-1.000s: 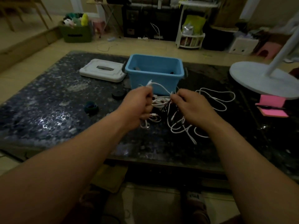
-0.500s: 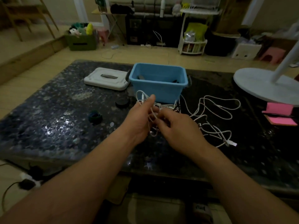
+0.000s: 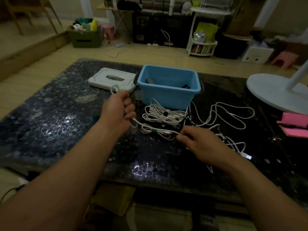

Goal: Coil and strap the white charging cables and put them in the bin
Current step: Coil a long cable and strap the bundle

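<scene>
White thin charging cable (image 3: 150, 127) spans between my hands, just in front of the blue plastic bin (image 3: 166, 97). Risk: it crosses the tangled white cable pile (image 3: 163, 114) lying against the bin's front; a harder pull could snag there, tighten a knot or drag the pile. My left hand (image 3: 117, 110), left of the bin, is clenched on the cable with a small loop poking out on top. My right hand (image 3: 202, 145), nearer me than the bin, is palm down and pinches the same cable.
</scene>
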